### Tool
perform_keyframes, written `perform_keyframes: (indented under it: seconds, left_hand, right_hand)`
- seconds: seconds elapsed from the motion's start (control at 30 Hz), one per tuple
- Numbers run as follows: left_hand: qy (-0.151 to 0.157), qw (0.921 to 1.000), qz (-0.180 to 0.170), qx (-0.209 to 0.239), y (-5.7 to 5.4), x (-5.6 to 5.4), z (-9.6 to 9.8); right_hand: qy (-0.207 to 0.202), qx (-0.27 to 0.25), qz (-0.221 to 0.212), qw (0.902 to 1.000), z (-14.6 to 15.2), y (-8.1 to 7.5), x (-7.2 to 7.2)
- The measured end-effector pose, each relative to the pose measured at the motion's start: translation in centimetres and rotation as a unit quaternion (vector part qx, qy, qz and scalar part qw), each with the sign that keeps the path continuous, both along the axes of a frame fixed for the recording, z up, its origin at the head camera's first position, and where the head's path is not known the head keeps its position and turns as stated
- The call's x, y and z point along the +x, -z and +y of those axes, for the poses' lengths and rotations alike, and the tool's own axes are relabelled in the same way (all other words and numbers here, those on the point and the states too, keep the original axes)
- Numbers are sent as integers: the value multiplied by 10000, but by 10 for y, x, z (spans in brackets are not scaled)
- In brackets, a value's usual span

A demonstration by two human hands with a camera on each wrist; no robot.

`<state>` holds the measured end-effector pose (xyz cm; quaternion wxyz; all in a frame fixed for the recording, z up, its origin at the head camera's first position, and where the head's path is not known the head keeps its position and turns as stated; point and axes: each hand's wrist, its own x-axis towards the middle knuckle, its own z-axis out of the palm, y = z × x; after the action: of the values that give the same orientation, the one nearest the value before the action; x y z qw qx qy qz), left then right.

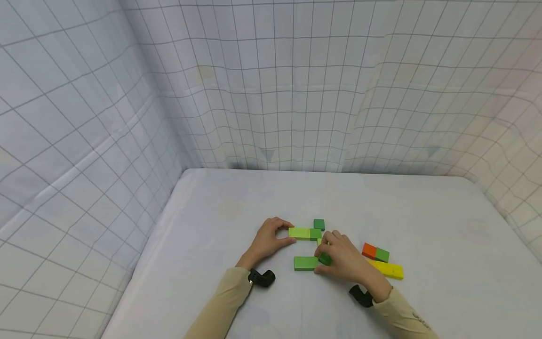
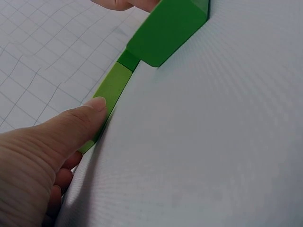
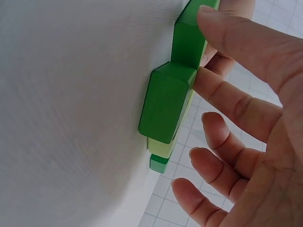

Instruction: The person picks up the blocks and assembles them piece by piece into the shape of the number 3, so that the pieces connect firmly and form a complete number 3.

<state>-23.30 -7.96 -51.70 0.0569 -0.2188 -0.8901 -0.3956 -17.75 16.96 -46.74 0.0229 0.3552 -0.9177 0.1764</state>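
Observation:
My left hand (image 1: 268, 240) pinches the left end of a lime green block (image 1: 299, 234), with its thumb along the near side and fingers behind. A small green block (image 1: 315, 234) touches that block's right end. My right hand (image 1: 345, 259) pinches the right end of a longer green block (image 1: 306, 263) between thumb and index finger; its other fingers are loosely bent. Right beside it a darker green block (image 3: 163, 104) stands against that end, partly under the hand. Behind this lies a pale lime block (image 3: 160, 146), mostly hidden in the head view.
A small dark green block (image 1: 319, 224) lies at the back of the group. To the right of my right hand are a red block (image 1: 369, 250), a green block (image 1: 382, 254) touching it, and yellow blocks (image 1: 387, 269). White gridded cloth (image 1: 271, 94) hangs behind the white table (image 1: 220, 221).

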Motion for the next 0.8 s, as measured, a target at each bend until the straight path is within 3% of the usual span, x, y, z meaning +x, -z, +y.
perform_keyframes:
  seconds: [0.8]
  left_hand:
    - [-6,10000,25,-44,0,-1,0]
  right_hand:
    - [-23,-42,-131,9999,4,3,-3]
